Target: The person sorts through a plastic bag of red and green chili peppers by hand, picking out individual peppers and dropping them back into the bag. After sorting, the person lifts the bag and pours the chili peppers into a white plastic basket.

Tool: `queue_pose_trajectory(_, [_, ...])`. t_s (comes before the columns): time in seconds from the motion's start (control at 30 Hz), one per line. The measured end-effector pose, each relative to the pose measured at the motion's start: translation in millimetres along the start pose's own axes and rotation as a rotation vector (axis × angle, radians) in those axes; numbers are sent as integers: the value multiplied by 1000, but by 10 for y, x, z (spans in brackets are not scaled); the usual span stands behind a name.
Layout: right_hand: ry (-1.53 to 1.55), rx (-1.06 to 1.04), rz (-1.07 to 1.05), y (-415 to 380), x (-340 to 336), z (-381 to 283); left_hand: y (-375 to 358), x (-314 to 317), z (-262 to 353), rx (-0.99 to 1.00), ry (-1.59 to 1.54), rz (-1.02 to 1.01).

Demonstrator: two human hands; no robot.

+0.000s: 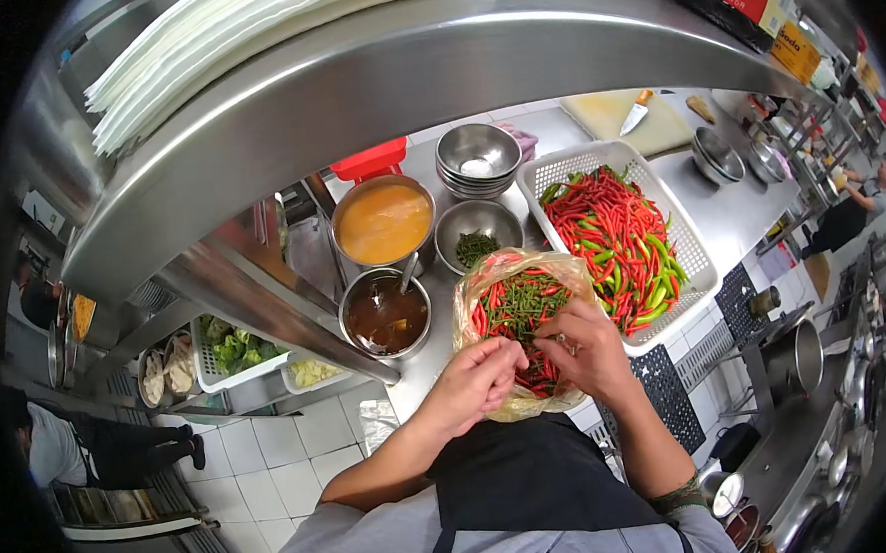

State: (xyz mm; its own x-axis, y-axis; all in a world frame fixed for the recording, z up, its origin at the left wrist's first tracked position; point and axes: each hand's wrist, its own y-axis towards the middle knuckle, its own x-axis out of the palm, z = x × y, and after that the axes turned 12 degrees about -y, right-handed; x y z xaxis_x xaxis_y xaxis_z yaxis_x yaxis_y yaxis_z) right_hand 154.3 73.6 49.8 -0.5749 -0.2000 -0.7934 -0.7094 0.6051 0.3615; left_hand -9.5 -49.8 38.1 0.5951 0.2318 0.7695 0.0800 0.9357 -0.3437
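Observation:
A plastic bag (pixel 468 313) of red chilies with green stems stands open at the counter's front edge. Over its left part is my left hand (pixel 477 383), fingers closed in a pinch; what they hold is too small to make out. My right hand (pixel 585 349) is bent over the bag's right part, its fingertips pinched on something I cannot make out. Behind and to the right, a white basket (pixel 700 253) holds red and green chilies. A steel bowl (pixel 500 218) with green stems sits just behind the bag.
Left of the bag are a pot of orange liquid (pixel 384 222) and a pot of dark liquid (pixel 383 315) with a ladle. Stacked bowls (pixel 479 152) and a knife (pixel 637 112) on a cutting board (pixel 595 118) lie farther back. A steel shelf (pixel 432 62) crosses above. Other people stand far left and right.

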Motion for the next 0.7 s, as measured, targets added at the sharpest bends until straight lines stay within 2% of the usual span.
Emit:
queue_pose_trajectory(0.1, [-62, -119, 188, -59, -109, -137, 62, 26, 16, -11, -13, 23])
queue_pose_trajectory(0.23, [-60, -227, 208, -109, 4, -204, 158, 35, -100, 22, -86, 26])
queue_pose_trajectory(0.37, [70, -236, 60, -135, -41, -150, 197, 13, -94, 67, -58, 33])
queue_pose_trajectory(0.47, [689, 416, -86, -210, -45, -135, 197, -48, -108, 59, 116, -47])
queue_pose_trajectory(0.5, [828, 433, -111, -168, -53, -80, 190, -58, -118, 54, 196, -78])
queue_pose_trajectory(0.6, [992, 455, -249, -201, -27, 105, 153, -55, -148, -66, 224, -182])
queue_pose_trajectory(0.7, [1097, 406, -317, -259, 12, 177, 121, -37, -194, -190, 5, -130])
